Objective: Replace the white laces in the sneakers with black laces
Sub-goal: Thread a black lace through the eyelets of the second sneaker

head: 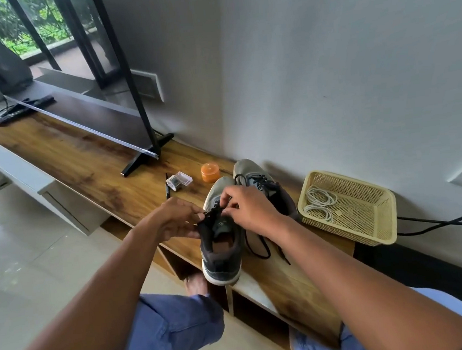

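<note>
Wood tabletop [65, 160] runs along a grey wall, TV [87, 114] standing at its far end; only one view, head cam. Near sneaker [220, 239] sits heel toward the person, heel hanging a bit over the tabletop edge. L hand [176, 220] pinches the black lace [210, 211] at the left side of the eyelets; R hand [250, 207] pinches the lace on the other side, fingertips curled down over the tongue. Both grips are closed on lace, neither hand free. Far sneaker [258, 181] lies just behind and to the right, touching or nearly touching the near one, w/ black lacing in and loose ends [260, 247] trailing on the wood toward the person. White laces [319, 203] sit coiled in the basket [377, 218] at right, apart from both shoes, so removal looks done. Step in hand, as I read it: threading or snugging black lace on the near sneaker, around the upper eyelets; exact eyelet hidden by fingers. Next move prob needs one hand to hold the eyelet row steady while the other feeds the tip through, then even out both ends before tying. Orange jar [210, 172] and clear box [179, 180] sit further back, not in play.
</note>
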`<act>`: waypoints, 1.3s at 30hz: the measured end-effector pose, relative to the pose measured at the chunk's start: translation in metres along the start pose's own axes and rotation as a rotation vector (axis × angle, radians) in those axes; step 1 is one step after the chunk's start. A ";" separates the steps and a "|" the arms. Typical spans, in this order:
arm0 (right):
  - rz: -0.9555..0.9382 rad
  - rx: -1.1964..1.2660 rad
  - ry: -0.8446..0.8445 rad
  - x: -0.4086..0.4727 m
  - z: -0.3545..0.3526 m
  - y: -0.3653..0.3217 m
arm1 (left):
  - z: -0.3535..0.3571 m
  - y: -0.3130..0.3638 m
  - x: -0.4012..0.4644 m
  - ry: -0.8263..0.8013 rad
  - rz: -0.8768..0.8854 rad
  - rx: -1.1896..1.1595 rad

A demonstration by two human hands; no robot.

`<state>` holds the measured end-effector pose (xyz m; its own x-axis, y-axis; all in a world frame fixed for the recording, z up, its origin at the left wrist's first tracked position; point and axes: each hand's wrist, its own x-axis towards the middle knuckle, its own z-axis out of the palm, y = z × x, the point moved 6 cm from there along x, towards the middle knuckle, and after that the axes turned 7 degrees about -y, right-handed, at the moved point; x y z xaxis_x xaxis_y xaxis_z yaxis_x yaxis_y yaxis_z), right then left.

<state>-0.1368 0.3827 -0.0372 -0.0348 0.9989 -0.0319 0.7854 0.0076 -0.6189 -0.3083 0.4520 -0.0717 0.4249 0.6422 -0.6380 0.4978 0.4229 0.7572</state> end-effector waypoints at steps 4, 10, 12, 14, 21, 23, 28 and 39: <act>-0.001 -0.073 0.019 -0.001 0.009 -0.010 | 0.000 0.000 0.000 -0.043 -0.028 -0.013; 0.027 -0.069 0.114 -0.006 0.018 -0.012 | -0.002 -0.002 0.003 -0.046 -0.023 -0.022; 0.052 -0.043 0.128 -0.005 0.017 -0.010 | -0.002 -0.002 0.005 -0.038 -0.010 -0.023; 0.059 -0.043 0.141 -0.005 0.015 -0.011 | -0.003 -0.003 0.005 -0.035 -0.004 -0.023; 0.045 -0.140 0.125 -0.003 0.017 -0.016 | 0.001 0.003 0.001 -0.053 0.043 0.020; 0.021 -0.194 0.130 -0.003 0.019 -0.019 | 0.003 0.005 0.001 -0.068 0.063 0.050; -0.015 -0.234 0.165 -0.003 0.022 -0.022 | 0.004 0.006 0.001 -0.084 0.068 0.035; 0.015 -0.013 0.244 -0.008 0.025 -0.012 | 0.011 0.001 0.000 -0.119 0.030 0.002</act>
<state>-0.1611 0.3734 -0.0489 0.1264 0.9805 0.1508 0.7924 -0.0083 -0.6100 -0.2993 0.4456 -0.0729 0.5263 0.5737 -0.6276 0.4851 0.4037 0.7757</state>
